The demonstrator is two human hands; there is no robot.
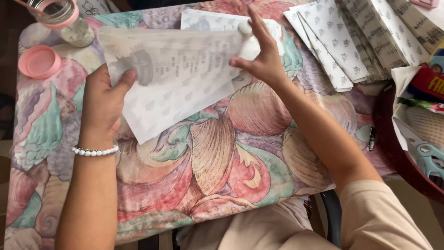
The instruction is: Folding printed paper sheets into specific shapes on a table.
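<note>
A thin, translucent white sheet of paper (pixel 180 78) with faint grey print lies across a table under a flowery cloth (pixel 217 162). My left hand (pixel 104 104) pinches its left edge, thumb on top. A white glue stick (pixel 247 39) is held upright in my right hand (pixel 263 58) against the sheet's right end, fingers partly spread. Under the sheet's far edge lies another printed white sheet (pixel 203 21).
A fanned stack of printed paper sheets (pixel 365 41) lies at the back right. A pink lid (pixel 39 61) and an open glass jar (pixel 64 18) stand at the back left. Scissors with light-blue handles (pixel 428 155) rest in a dark red tray (pixel 393 148) on the right.
</note>
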